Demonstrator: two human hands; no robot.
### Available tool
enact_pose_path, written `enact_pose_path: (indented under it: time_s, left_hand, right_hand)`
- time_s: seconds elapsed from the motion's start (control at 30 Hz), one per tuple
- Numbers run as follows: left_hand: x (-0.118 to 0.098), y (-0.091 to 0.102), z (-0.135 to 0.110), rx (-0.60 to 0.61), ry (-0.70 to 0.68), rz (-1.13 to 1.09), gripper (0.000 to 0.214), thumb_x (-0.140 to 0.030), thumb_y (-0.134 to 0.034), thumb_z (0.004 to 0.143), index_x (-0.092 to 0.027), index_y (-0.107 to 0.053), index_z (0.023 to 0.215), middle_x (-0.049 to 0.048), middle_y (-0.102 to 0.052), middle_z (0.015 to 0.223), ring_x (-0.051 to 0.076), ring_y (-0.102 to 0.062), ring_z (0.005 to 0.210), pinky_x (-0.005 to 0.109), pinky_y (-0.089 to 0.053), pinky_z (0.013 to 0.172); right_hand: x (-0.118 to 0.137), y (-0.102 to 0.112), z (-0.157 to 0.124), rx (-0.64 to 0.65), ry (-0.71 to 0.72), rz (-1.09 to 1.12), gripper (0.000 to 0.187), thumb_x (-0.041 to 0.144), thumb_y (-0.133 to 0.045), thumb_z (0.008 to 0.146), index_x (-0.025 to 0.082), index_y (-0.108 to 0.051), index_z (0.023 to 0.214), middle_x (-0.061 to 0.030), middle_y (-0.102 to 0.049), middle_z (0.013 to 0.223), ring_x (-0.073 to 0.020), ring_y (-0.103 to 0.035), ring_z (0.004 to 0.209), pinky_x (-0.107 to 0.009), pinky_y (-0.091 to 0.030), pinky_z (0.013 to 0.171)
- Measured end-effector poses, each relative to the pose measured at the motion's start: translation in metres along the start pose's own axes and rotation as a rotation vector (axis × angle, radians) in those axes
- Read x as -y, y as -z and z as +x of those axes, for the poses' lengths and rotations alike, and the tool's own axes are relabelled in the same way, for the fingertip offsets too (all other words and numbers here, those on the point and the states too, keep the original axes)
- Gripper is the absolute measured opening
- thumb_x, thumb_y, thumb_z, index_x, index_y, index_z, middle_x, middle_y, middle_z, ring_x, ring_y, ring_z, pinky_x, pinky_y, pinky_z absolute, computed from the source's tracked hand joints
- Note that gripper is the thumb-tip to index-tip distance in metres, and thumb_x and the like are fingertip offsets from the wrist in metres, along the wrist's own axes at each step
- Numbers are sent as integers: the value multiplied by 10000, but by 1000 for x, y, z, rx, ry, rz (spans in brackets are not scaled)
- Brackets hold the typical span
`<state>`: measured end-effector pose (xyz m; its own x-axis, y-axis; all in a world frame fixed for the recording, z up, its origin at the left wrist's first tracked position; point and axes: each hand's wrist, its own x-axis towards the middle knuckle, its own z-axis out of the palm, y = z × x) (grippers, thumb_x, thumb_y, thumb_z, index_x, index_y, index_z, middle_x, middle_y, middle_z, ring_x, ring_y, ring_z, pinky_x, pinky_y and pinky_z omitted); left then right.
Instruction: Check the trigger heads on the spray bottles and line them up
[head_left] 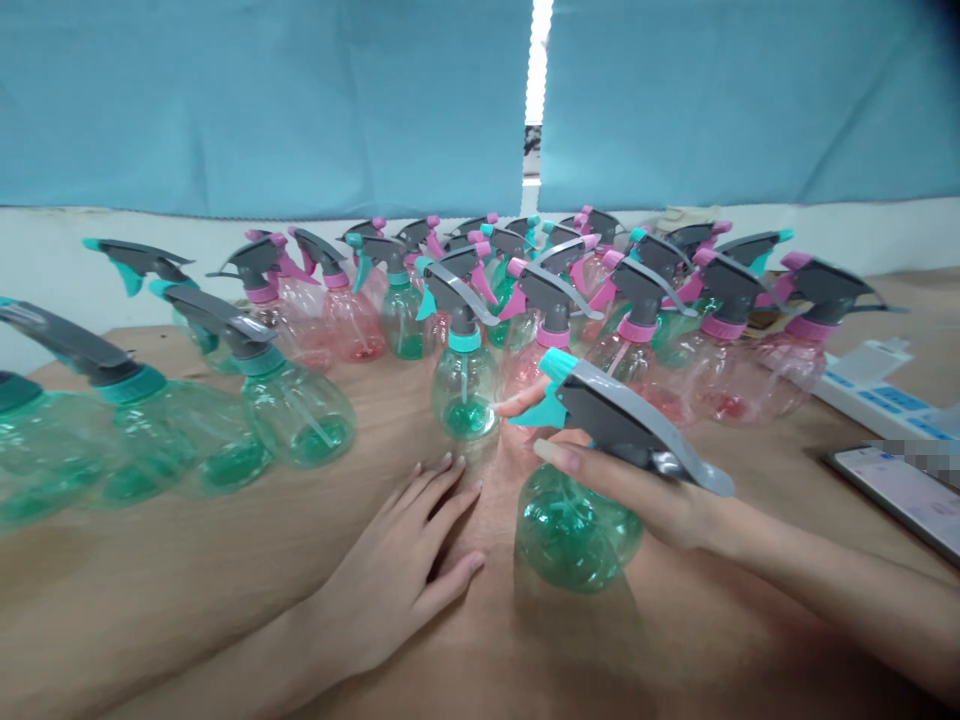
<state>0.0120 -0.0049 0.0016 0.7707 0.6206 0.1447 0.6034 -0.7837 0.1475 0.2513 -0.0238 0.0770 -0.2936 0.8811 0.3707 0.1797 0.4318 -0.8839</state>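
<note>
My right hand (600,470) is wrapped round the neck of a green spray bottle (577,530) with a grey and turquoise trigger head. Its thumb lies across the near side, and the index finger reaches forward by the trigger. The bottle seems slightly tilted; whether its base touches the table is hard to tell. Flat on the wooden table (300,560) rests my left hand (397,560), fingers stretched out and holding nothing. Just beyond its fingertips stands another green spray bottle (465,390). Behind my right hand is a pink spray bottle (529,370), partly hidden.
Several green spray bottles (300,415) stand at the left. Many pink and green ones crowd the back, including a pink bottle (720,370). A white power strip (885,390) and a phone (900,490) lie at the right. A blue curtain (262,100) hangs behind.
</note>
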Motion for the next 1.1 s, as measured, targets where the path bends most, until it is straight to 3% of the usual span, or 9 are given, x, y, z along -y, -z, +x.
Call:
enact_pose_path:
  time_s: [0.2, 0.4, 0.57, 0.8, 1.1]
  left_hand:
    - [1, -1, 0, -9, -4, 1, 490, -440, -449, 978, -160, -459, 1380, 125, -455, 1441, 301, -406, 1326, 513, -328, 1080]
    - [2, -2, 0, -6, -4, 2, 490, -436, -450, 978, -165, -450, 1386, 127, -449, 1446, 298, -402, 1329, 506, -323, 1083]
    - [1, -1, 0, -9, -3, 1, 481, -439, -445, 980, -167, -463, 1377, 131, -454, 1443, 302, -409, 1325, 502, -324, 1082]
    - [0, 0, 0, 7, 1, 6, 477, -432, -446, 984, -158, -466, 1374, 132, -449, 1446, 301, -403, 1329, 514, -334, 1076]
    - [1, -1, -1, 9, 1, 10, 481, -441, -443, 987, -164, -462, 1379, 128, -441, 1453, 297, -394, 1335, 504, -320, 1087]
  right_hand:
    - [2, 0, -1, 9, -30, -58, 226, 199, -536, 854, 214, -464, 641, 72, -371, 611, -65, -324, 464, -230, -282, 436]
    - [2, 2, -1, 21, -78, -102, 89, 249, -529, 845, 215, -523, 763, 44, -466, 654, -85, -358, 479, -250, -308, 452]
    - [0, 2, -3, 5, -44, -137, 30, 245, -541, 863, 226, -535, 841, 66, -382, 587, -100, -333, 477, -259, -286, 454]
    - [4, 2, -2, -26, -5, 5, 209, 104, -622, 806, 220, -470, 723, 79, -420, 659, -59, -317, 473, -228, -271, 411]
    - [-1, 4, -6, -9, 12, -21, 158, 146, -568, 862, 223, -477, 759, 71, -378, 643, -77, -322, 501, -238, -284, 448]
